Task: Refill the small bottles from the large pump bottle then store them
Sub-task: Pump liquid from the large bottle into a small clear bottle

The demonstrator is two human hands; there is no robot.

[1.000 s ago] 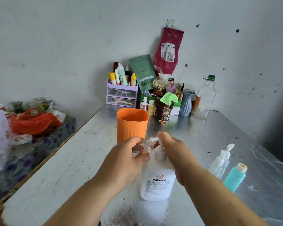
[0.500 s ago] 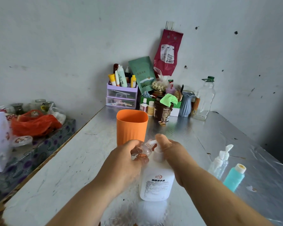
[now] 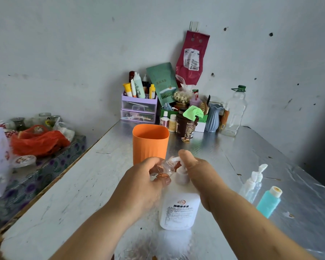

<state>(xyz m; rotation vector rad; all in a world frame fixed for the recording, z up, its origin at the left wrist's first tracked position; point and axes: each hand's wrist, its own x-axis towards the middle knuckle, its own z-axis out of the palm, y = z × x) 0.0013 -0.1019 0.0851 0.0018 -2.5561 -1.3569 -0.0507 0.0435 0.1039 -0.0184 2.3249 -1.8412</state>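
Two hands meet at the pump

Left hand [image 3: 139, 186] grips the small clear bottle [image 3: 165, 167], tilted at the spout. Right hand [image 3: 197, 173] curls its thumb over the head of the large pump bottle [image 3: 178, 205], mid-table. Orange cup [image 3: 150, 142] just behind; bare table [image 3: 73, 184] runs left to its edge; spray bottle [image 3: 253, 182] and teal bottle [image 3: 268, 201] stand right

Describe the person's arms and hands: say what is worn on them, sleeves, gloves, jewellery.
Nothing worn shows. The left hand and right hand are bare, without gloves, and no ring shows on either. The left forearm and right forearm are bare to the frame's edge: no sleeve, watch or bracelet.
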